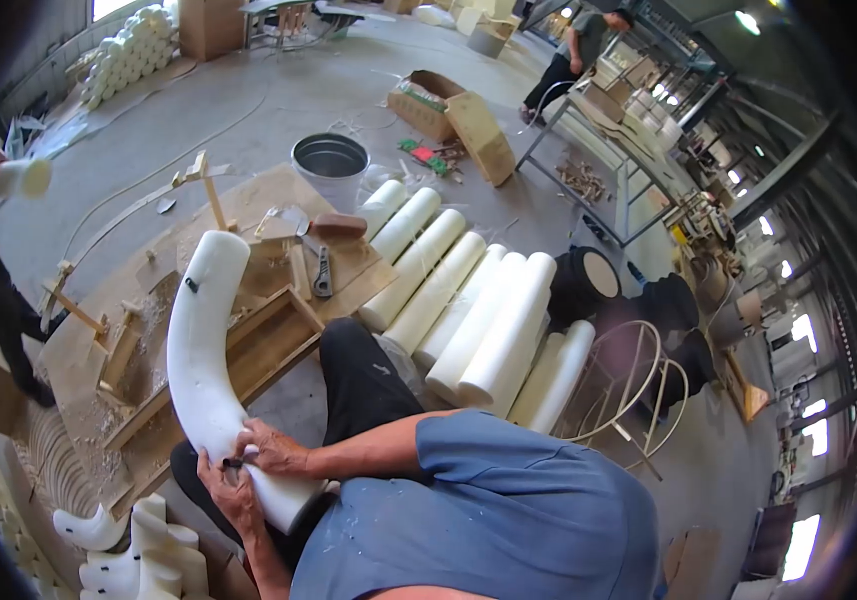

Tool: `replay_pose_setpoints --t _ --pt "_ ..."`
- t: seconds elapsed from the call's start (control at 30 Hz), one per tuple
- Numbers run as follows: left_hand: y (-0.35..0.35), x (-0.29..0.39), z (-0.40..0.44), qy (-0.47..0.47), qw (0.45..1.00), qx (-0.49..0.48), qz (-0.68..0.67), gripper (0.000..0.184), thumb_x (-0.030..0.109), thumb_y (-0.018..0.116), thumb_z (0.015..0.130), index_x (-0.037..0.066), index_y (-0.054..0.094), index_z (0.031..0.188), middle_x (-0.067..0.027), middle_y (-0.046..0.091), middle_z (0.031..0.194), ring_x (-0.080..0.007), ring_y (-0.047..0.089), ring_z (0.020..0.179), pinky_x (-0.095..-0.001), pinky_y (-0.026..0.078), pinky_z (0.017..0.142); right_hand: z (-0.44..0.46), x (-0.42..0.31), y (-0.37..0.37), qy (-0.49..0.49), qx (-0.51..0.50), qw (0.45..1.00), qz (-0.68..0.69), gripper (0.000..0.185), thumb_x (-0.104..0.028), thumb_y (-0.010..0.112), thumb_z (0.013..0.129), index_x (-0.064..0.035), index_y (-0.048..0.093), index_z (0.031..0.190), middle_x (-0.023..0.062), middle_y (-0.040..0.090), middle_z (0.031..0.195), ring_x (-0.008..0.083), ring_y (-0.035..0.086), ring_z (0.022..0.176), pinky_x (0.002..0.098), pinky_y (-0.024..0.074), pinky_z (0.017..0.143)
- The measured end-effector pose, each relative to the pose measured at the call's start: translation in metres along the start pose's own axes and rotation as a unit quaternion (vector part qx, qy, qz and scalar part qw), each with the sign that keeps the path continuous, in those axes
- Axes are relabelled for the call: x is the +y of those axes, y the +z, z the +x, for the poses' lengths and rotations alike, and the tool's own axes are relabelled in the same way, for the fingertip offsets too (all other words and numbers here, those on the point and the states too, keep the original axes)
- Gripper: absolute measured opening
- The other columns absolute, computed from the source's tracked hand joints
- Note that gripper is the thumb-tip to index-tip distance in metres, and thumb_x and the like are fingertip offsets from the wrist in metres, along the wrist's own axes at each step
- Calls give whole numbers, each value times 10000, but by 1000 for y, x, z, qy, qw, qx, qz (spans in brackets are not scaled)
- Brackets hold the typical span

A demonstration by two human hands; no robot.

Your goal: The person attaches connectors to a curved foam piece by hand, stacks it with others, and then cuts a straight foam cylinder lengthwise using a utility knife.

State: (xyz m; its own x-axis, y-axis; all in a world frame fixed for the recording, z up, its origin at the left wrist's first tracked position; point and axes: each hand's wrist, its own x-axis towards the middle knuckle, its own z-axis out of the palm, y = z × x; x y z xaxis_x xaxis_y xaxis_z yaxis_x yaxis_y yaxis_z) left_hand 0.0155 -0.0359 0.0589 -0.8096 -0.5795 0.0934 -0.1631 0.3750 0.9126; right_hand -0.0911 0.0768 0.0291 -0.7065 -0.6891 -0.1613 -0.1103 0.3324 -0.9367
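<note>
A thick, curved white tube (pixel 211 350), foam-like in look, leans across my lap, its upper end over the workbench. My left hand (pixel 232 492) grips the side of its lower part, fingers bent round it. From the other side, my right hand (pixel 277 450) presses on the same stretch, its fingers closed against the tube. Between my fingers shows a small dark piece (pixel 233 464), partly hidden. A similar black piece (pixel 192 285) sits on the tube's upper part.
A wooden workbench (pixel 349 270) carries a wood-handled tool (pixel 337 226), an adjustable wrench (pixel 323 272) and a wooden trough (pixel 219 365). Straight white tubes (pixel 439 290) lie to the right; curved ones (pixel 139 560) are stacked lower left. A metal bucket (pixel 331 160) stands behind. Other people stand left and far back.
</note>
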Motion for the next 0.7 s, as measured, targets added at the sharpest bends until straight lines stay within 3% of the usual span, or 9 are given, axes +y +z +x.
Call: replay_pose_setpoints --t 0.07,0.13,0.2,0.23,0.27,0.33,0.4,0.5,0.7 --pt "3 -15 5 16 1000 5 4 338 -22 675 812 -42 656 1148 -228 391 1525 -378 433 1390 -445 384 1150 3 -6 -11 -140 29 990 21 112 -108 639 863 -85 722 936 204 590 1131 377 568 1092 452 459 951" --pt "13 -17 7 -28 997 33 -62 340 16 742 803 9 687 1138 -198 500 1428 -394 488 1328 -466 414 1123 8 11 -18 -175 17 984 -25 210 -57 563 815 -99 731 934 180 608 1062 364 555 1084 422 444 969" --pt "-4 -23 8 292 910 5 292 258 112 746 846 47 704 1093 -158 565 1340 -375 525 1306 -445 430 1103 -3 -15 -40 -172 4 982 -76 235 -75 598 840 -125 738 1023 170 618 1073 346 561 1089 409 444 998" --pt "-8 -43 5 341 879 17 333 309 158 758 850 65 686 1136 -179 533 1415 -383 486 1350 -427 408 1122 -2 -9 -38 -141 -6 988 -59 186 -69 644 883 -111 728 1044 167 633 1116 340 594 1083 402 466 1003" --pt "-4 4 -10 4 999 46 11 384 178 759 865 75 650 1219 -193 493 1474 -387 456 1380 -422 374 1149 -7 -11 -36 -92 4 996 16 165 -85 675 928 -92 713 1089 153 644 1154 307 628 1085 388 492 980" --pt "3 -3 -29 -26 983 70 -167 502 253 678 962 51 533 1398 -218 421 1521 -358 425 1411 -406 326 1183 -19 -1 -33 -15 -47 981 187 429 -81 651 962 -100 584 1385 165 596 1375 256 576 1256 334 456 1051" --pt "3 6 -44 -34 990 77 -110 558 279 647 985 39 471 1457 -235 400 1528 -371 405 1422 -413 308 1195 -31 -12 -38 -31 -38 961 274 602 -136 619 986 -39 386 1533 203 508 1482 270 522 1335 316 412 1100" --pt "8 21 -63 -36 996 76 -27 607 294 623 999 58 403 1513 -268 337 1549 -400 353 1446 -429 302 1197 -32 -8 -31 -21 -21 982 188 698 -225 589 1006 22 260 1569 228 473 1503 275 503 1353 313 394 1111" --pt "9 36 -73 -54 997 51 28 643 321 592 1012 67 349 1550 -299 279 1564 -433 321 1454 -456 288 1201 -55 -15 -39 82 -43 989 112 723 -428 471 1054 35 261 1567 254 470 1497 302 521 1326 341 396 1111"
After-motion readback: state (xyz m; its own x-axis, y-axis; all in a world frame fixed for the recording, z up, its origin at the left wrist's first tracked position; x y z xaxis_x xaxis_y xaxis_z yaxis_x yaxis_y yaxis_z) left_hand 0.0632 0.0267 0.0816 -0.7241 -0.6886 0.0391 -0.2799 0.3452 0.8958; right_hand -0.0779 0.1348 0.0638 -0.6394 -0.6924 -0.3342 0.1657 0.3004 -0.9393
